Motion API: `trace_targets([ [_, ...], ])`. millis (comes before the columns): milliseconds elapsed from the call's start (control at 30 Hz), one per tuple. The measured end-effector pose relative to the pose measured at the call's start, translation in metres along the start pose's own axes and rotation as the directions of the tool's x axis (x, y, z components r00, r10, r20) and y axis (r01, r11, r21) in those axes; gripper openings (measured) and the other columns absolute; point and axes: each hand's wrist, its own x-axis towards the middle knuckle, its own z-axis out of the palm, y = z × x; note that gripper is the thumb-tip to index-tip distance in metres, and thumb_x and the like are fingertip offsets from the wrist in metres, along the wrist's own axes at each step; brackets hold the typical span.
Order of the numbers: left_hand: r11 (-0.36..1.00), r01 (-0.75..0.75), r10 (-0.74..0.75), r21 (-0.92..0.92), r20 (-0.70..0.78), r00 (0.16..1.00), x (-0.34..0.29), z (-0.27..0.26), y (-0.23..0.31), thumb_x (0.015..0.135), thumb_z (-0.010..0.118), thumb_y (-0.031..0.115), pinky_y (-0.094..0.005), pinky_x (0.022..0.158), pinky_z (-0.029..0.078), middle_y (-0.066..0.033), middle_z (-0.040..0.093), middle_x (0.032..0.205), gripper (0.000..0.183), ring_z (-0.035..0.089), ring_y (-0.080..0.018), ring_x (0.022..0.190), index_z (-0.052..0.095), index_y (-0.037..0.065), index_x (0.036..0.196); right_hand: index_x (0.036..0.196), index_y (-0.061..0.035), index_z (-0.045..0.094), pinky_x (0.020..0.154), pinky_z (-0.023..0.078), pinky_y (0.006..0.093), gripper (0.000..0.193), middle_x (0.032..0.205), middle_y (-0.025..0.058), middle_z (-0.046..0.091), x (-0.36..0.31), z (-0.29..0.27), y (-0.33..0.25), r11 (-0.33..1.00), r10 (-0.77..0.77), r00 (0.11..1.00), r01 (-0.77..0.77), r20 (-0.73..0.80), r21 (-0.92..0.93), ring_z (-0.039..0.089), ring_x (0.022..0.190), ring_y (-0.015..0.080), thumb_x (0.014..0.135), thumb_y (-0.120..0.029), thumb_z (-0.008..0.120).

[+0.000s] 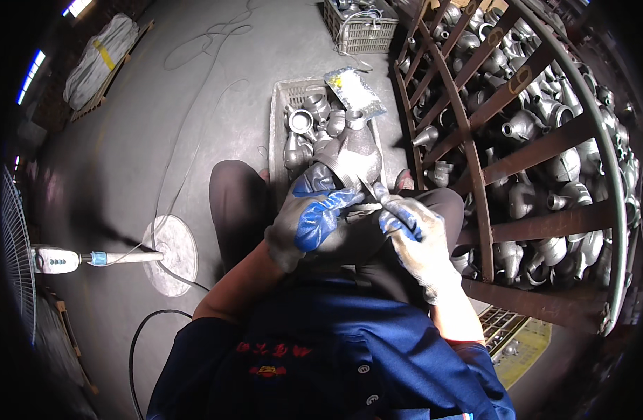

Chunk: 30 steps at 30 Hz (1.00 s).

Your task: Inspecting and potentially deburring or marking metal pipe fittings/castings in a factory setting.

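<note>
My left hand (314,213), in a white glove with a blue coated palm, is wrapped round the lower left side of a grey metal casting (363,154). This casting has a rounded body, a narrow round neck at its top and a ridged collar at its lower left. In my right hand (414,227), gloved the same way, is a thin pointed tool (368,186). Its tip reaches the casting's lower edge; whether it touches cannot be made out. Just beyond my knees, a light plastic crate (276,124) holds several similar castings (302,122), partly hidden behind the held one.
A clear plastic bag (354,91) lies over the crate's far right corner. At right stands a rusty metal cage (475,150) full of castings. Another crate (363,35) is farther off. To my left are a fan (55,260) and its round base (171,255), with cables on the floor.
</note>
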Motion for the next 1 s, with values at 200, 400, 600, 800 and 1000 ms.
trace_targets([
  [200, 0.949, 0.049, -0.038, -0.312, 0.040, 0.998, -0.012, -0.016, -0.006, 0.090, 0.052, 0.007, -0.0343, 0.097, 0.043, -0.0155, 0.055, 0.122, 0.046, 0.055, -0.0203, 0.111, 0.039, -0.004, 0.133, 0.129, 0.0043, 0.048, 0.070, 0.046, 0.0195, 0.049, 0.093, 0.0086, 0.064, -0.004, -0.010, -0.011, 0.773, 0.320, 0.938, -0.340, 0.134, 0.536, 0.056, 0.077, 0.0085, 0.082, 0.000, 0.062],
  [400, 0.957, 0.108, -0.062, 0.271, -0.172, 0.983, -0.002, -0.017, -0.013, 0.092, 0.052, 0.006, -0.0290, 0.089, 0.047, -0.0121, 0.060, 0.111, 0.029, 0.059, -0.0167, 0.102, 0.053, -0.003, 0.119, 0.123, 0.0034, 0.055, 0.055, 0.042, 0.0161, 0.035, 0.093, 0.0086, 0.064, 0.012, -0.017, -0.010, 0.771, 0.417, 0.904, -0.405, 0.090, 0.491, 0.052, 0.063, 0.0038, 0.088, -0.003, 0.056],
  [600, 0.955, 0.296, -0.291, 0.037, -0.089, 0.952, 0.000, 0.002, 0.005, 0.084, 0.061, -0.005, -0.0266, 0.082, 0.049, -0.0052, 0.063, 0.099, 0.023, 0.060, -0.0125, 0.092, 0.058, -0.002, 0.107, 0.129, -0.0002, 0.051, 0.065, 0.042, 0.0165, 0.053, 0.117, 0.0072, 0.060, 0.038, -0.005, -0.009, 0.862, 0.296, 0.948, -0.212, -0.116, 0.461, 0.049, 0.072, 0.0026, 0.078, 0.004, 0.066],
  [800, 0.957, 0.273, -0.280, -0.095, -0.074, 0.957, 0.000, 0.000, -0.001, 0.084, 0.061, -0.005, -0.0262, 0.077, 0.051, -0.0064, 0.062, 0.098, 0.019, 0.061, -0.0123, 0.088, 0.059, -0.002, 0.102, 0.126, 0.0028, 0.053, 0.068, 0.044, 0.0178, 0.053, 0.100, 0.0014, 0.061, 0.043, -0.007, -0.002, 0.932, 0.152, 0.984, -0.113, -0.089, 0.346, 0.050, 0.074, 0.0030, 0.075, 0.005, 0.067],
  [1000, 0.965, 0.173, -0.205, -0.199, -0.157, 0.966, -0.001, -0.015, -0.030, 0.085, 0.060, -0.004, -0.0280, 0.082, 0.051, -0.0063, 0.061, 0.098, 0.018, 0.061, -0.0135, 0.089, 0.058, -0.003, 0.102, 0.113, -0.0018, 0.062, 0.082, 0.048, 0.0296, 0.042, 0.104, 0.0124, 0.066, 0.038, 0.001, 0.010, 0.991, 0.044, 0.998, -0.038, -0.043, 0.132, 0.063, 0.090, 0.0196, 0.075, -0.014, 0.073],
])
